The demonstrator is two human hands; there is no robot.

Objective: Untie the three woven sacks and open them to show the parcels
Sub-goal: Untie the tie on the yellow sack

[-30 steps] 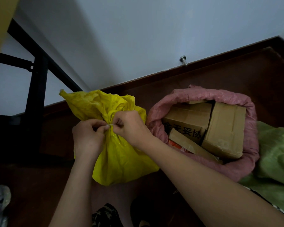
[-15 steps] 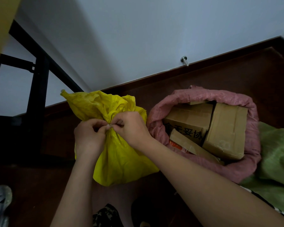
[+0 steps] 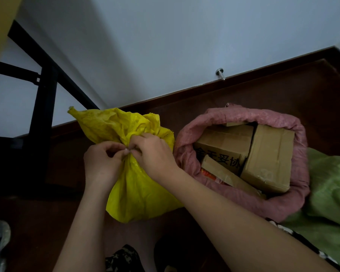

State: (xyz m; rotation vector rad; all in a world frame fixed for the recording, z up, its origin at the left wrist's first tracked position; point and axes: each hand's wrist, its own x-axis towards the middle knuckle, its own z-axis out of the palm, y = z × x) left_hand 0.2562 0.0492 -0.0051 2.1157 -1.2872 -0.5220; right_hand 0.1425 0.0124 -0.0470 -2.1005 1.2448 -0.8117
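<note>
Both hands met at the gathered neck of the yellow sack point(image 3: 137, 185), the left hand point(image 3: 102, 163) and the right hand point(image 3: 153, 156) each with fingers curled shut and pinching at the tie there, fingertips nearly touching one another. Above the hands the sack's loose top fanned out in crumpled folds, and below them its full body bulged down toward the person, resting on the dark brown floor point(image 3: 243, 95). Just to the right of the right hand stood the pink sack point(image 3: 294, 201), touching the yellow one, its mouth already rolled open around several cardboard parcels point(image 3: 269, 160), one printed with dark characters. Farther right of that lay the green sack point(image 3: 332, 193), partly cut off by the frame edge, so whether it was tied could not be told. Left of the left hand rose a black metal frame point(image 3: 43, 107) against the pale wall point(image 3: 185, 36).
</note>
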